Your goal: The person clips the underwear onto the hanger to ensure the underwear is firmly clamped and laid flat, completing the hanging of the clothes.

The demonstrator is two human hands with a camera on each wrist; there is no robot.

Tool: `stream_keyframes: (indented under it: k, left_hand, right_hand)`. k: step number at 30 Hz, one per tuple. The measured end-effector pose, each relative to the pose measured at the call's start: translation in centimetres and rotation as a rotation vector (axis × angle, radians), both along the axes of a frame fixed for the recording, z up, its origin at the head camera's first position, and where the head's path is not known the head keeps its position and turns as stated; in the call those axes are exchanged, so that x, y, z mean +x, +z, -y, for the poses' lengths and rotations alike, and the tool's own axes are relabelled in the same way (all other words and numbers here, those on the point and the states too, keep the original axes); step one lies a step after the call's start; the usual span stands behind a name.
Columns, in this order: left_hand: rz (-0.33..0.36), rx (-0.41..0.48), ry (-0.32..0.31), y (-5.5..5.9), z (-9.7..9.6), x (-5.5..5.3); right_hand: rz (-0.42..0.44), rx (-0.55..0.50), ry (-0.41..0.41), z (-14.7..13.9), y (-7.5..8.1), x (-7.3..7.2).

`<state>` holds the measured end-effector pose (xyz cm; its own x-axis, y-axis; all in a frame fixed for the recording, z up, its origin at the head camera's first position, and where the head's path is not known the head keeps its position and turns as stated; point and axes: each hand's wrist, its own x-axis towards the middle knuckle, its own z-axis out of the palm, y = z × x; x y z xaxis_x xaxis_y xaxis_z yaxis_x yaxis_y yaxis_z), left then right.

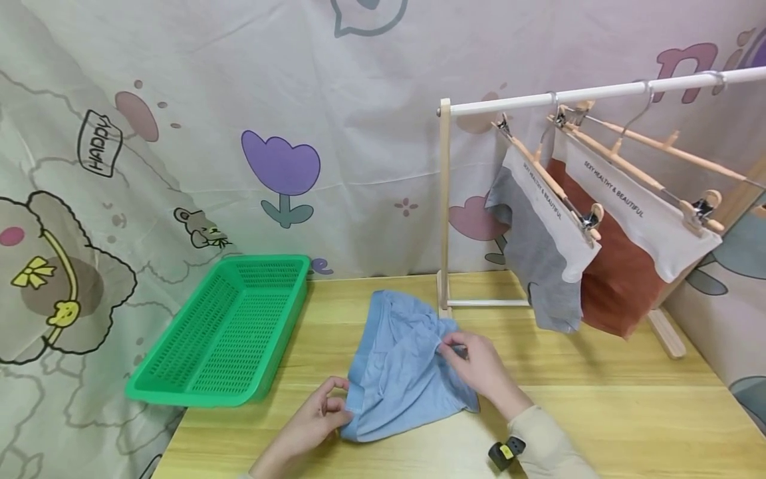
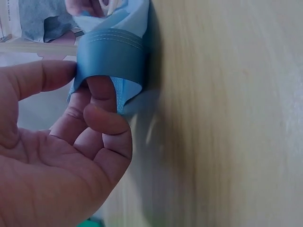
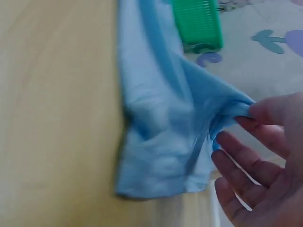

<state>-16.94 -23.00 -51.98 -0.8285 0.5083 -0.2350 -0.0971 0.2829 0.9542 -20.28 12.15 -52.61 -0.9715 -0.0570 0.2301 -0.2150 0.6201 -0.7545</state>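
Observation:
Light blue boxer briefs (image 1: 401,372) lie on the wooden table, waistband toward the left. My left hand (image 1: 320,416) pinches the near end of the waistband; in the left wrist view the thumb is on the outside of the band (image 2: 111,54) and fingers reach inside it. With thumb and index finger, my right hand (image 1: 479,366) pinches a fold of the fabric on the leg side. The right wrist view shows that pinched fold (image 3: 236,109) pulled up from the rest, the other fingers loosely bent.
A green plastic basket (image 1: 269,359) stands at the left. On the right, a rack with a white rail (image 1: 598,90) carries clip hangers holding grey-and-white briefs (image 1: 538,246) and rust-and-white briefs (image 1: 622,279). A printed cloth (image 1: 371,199) hangs behind the table.

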Motion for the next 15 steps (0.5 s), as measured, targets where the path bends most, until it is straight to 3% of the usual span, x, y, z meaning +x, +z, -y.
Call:
stream_keyframes:
  k: [4,9,12,15]
  left_hand:
    - [-0.014,0.003,0.003,0.3,0.4,0.2]
    - [-0.038,-0.001,-0.011,0.5,0.8,0.2]
    - [-0.026,0.015,-0.045,0.4,0.7,0.3]
    - [-0.004,0.025,-0.064,0.3,0.8,0.5]
  right_hand:
    - [0.064,-0.134,-0.012,-0.6,1.3,0.4]
    - [0.064,-0.174,0.049,-1.4,1.0,0.9]
    - [0.044,-0.134,0.059,-1.9,0.2,1.6]
    - [0.072,-0.007,0.028,-2.1,-0.5,2.8]
